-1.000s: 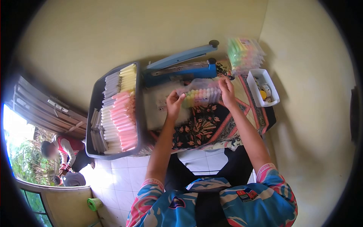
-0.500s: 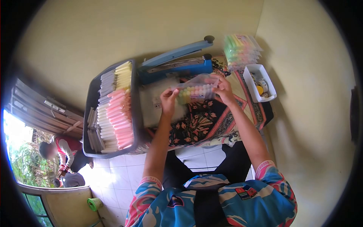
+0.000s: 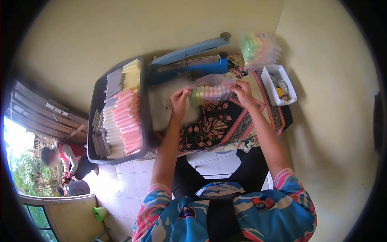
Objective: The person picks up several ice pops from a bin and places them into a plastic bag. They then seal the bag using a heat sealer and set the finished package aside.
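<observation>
Between my hands is a clear plastic bag (image 3: 209,93) with rows of pastel green, yellow, white and pink rounded pieces inside. My left hand (image 3: 178,101) pinches its left end, and my right hand (image 3: 243,93) grips the right end. The bag is held above a patterned cloth (image 3: 209,131), just in front of a blue impulse sealer (image 3: 191,69) whose lever arm is raised. Beneath and beside my left hand lies a stack of flat clear plastic bags (image 3: 161,115).
A dark tub (image 3: 146,133) at the left holds bundles of pink, white, yellow and purple sticks. Packed bags (image 3: 258,50) are piled at the back right, near a white box (image 3: 293,97) with tape rolls. Another person (image 3: 70,157) bends near the doorway.
Both hands have moved slightly up and apart, toward the sealer. The bag now looks flatter and more stretched between them.
</observation>
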The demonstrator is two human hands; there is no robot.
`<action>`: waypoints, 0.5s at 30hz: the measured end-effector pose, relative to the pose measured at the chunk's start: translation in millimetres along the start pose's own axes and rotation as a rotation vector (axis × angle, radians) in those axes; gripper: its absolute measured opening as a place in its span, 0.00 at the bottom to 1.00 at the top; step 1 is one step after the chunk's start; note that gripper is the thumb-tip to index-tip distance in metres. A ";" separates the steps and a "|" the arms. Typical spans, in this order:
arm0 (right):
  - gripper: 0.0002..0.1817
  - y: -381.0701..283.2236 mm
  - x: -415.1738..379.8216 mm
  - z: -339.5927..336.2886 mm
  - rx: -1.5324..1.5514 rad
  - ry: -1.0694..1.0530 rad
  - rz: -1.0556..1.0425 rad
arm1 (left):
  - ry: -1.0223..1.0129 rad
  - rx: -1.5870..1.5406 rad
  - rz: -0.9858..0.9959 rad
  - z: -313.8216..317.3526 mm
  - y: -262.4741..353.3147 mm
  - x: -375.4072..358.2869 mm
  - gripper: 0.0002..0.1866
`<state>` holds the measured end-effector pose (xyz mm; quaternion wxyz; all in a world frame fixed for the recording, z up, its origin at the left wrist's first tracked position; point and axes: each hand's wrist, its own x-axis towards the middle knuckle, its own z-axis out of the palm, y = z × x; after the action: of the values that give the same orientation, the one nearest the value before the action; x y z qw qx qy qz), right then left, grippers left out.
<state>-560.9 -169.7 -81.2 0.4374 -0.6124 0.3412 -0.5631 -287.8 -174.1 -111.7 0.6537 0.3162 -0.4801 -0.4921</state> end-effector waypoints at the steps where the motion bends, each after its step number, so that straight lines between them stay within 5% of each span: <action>1: 0.11 -0.3 0.3 -0.5 -0.018 0.020 0.002 | 0.008 0.023 0.018 0.1 0.2 -0.3 0.09; 15: 0.10 -0.8 -0.1 2.0 -0.046 0.189 -0.001 | 0.169 0.168 0.060 17.4 15.7 -3.0 0.07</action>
<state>-559.0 -169.1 -80.5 0.3887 -0.5666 0.3934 -0.6108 -299.0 -165.2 -92.8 0.6773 0.3957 -0.4723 -0.4019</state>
